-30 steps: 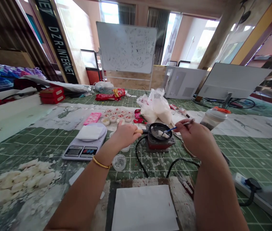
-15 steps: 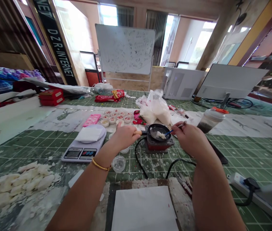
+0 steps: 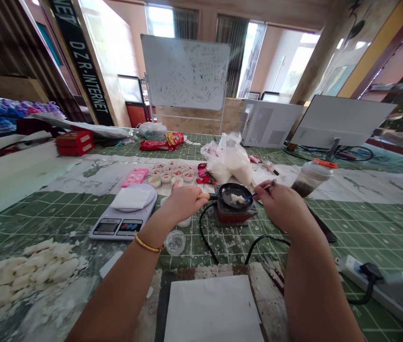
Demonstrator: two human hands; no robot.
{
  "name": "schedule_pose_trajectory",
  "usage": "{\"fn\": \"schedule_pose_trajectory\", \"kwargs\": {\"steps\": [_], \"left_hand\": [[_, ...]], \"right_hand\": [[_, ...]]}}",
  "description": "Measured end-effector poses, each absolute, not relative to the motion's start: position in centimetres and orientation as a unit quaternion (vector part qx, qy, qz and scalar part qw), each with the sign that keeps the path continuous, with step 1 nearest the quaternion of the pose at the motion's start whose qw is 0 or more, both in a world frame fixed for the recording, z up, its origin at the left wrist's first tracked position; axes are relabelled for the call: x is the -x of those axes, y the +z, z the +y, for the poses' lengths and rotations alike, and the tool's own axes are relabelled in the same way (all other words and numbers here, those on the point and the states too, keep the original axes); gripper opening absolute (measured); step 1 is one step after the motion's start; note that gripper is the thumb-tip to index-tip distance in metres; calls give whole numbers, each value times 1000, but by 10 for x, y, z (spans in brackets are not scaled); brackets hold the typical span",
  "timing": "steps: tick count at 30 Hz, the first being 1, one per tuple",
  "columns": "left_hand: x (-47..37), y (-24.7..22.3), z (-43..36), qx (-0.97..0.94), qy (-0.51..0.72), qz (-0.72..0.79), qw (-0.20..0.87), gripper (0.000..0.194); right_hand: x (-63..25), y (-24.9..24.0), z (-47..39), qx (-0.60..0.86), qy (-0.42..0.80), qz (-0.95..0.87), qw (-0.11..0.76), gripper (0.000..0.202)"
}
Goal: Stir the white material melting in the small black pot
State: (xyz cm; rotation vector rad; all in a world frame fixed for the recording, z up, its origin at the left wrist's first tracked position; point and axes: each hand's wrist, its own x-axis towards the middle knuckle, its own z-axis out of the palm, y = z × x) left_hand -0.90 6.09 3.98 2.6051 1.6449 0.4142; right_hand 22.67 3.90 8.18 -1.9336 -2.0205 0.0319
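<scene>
A small black frying pan [image 3: 225, 191] sits on a compact red-and-grey hot plate [image 3: 235, 217]. My left hand [image 3: 184, 202] is closed round the pan's wooden-ended handle [image 3: 204, 195]. In the pan lies a clump of white, flaky material [image 3: 237, 198]. My right hand [image 3: 281, 202] pinches a slim tool with a blue lower part [image 3: 250, 196], its tip among the white clump; the tip's exact shape is too small to tell. Behind the pan stands a clear plastic bag of white material [image 3: 235, 166]. Just below my left hand is a clear round cup [image 3: 174, 242].
A kitchen scale [image 3: 125, 227] stands at left, beyond a heap of white chunks [image 3: 33, 275]. Several small filled cups [image 3: 188, 176] sit near a pink mould [image 3: 135, 177]. At right are a lidded jar [image 3: 311, 176] and a power strip [image 3: 358, 275]. Black cables cross the green mat.
The white clump and the tool's tip have shifted very slightly in the pan. Both hands keep nearly the same place and grip.
</scene>
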Motion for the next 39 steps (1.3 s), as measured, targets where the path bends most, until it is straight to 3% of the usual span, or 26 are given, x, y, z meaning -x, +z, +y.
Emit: {"fn": "schedule_pose_trajectory", "kwargs": {"steps": [6,10,14,18,23,27,39], "left_hand": [[10,39,61,-836,135,531,14,30],[10,38,61,-836,136,531,7,30],[9,39,61,-837,134,531,12,30],[9,39,61,-837,138,529,11,30],[8,39,61,-839,137,526,9,29],[8,40,60,-838,134,528,19,30],[10,37,61,-840,136,526,3,29]], "right_hand": [[-226,80,40,670,17,-709,218,36],[-224,80,40,664,30,-722,190,37],[-223,82,37,669,40,-706,229,36],[-221,82,36,661,44,-724,193,35],[-221,81,36,670,19,-705,231,36],[-224,80,40,680,25,-707,191,37],[-223,79,40,665,48,-705,241,36]]}}
